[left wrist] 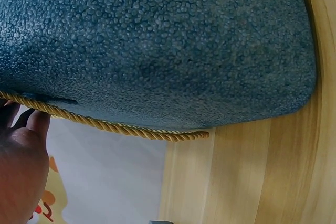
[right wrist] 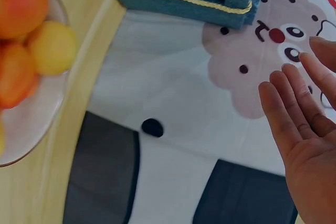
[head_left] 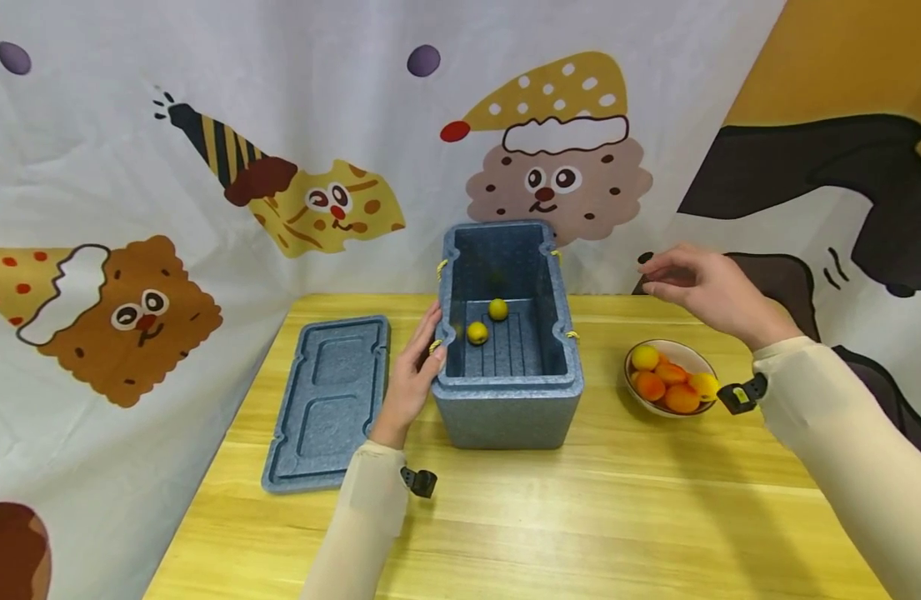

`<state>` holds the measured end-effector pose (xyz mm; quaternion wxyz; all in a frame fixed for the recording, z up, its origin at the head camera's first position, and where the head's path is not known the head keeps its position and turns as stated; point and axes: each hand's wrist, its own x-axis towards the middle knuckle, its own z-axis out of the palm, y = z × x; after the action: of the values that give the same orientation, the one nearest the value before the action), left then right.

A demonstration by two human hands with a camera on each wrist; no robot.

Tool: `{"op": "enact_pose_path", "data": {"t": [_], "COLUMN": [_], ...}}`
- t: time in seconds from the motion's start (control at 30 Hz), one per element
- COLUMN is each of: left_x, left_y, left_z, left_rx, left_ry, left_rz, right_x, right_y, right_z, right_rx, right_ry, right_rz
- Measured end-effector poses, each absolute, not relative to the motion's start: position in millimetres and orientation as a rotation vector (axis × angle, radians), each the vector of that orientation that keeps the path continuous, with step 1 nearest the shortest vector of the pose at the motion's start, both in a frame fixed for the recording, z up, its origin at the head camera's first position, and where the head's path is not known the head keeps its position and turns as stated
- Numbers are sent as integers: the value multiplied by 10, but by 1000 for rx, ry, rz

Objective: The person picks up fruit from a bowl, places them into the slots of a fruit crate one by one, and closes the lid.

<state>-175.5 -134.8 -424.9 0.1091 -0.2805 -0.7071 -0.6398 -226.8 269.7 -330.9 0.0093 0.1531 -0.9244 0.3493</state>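
Note:
A blue-grey foam box (head_left: 505, 417) stands uncovered on the wooden table, a yellow rope handle (left wrist: 131, 128) along its side. Inside it, two small yellow fruits (head_left: 498, 309) lie on the ribbed floor. My left hand (head_left: 411, 379) rests against the box's left side, thumb up at the rim and fingers stretched along the outer wall by the rope. To the right of the box, my right hand (head_left: 703, 287) is raised in the air with nothing in it. Its fingers (right wrist: 296, 100) are loosely extended. Below it sits a bowl (head_left: 634, 387) of orange and yellow fruits (head_left: 682, 398).
The box's flat blue-grey lid (head_left: 332, 400) lies on the table (head_left: 505, 517) to the left of the box. Behind the table hangs a white cloth (head_left: 340, 92) printed with cartoon biscuits and cheese. The box stands near the table's back edge.

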Motion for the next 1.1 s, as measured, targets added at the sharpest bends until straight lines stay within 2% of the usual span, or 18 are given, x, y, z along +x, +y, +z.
{"op": "enact_pose_path", "data": {"t": [0.57, 1.1], "left_x": [-1729, -1726], "left_y": [-1340, -1336], "left_z": [-4225, -4210], "left_rx": [-806, -818], "left_ry": [-2104, -2119], "left_rz": [-1848, -1813], "right_x": [-1932, -1714], "right_y": [3272, 3532], "right_z": [-3930, -4445], "right_rx": [269, 298], "right_ry": [-2934, -2981], "right_rz": [1163, 1151]}}
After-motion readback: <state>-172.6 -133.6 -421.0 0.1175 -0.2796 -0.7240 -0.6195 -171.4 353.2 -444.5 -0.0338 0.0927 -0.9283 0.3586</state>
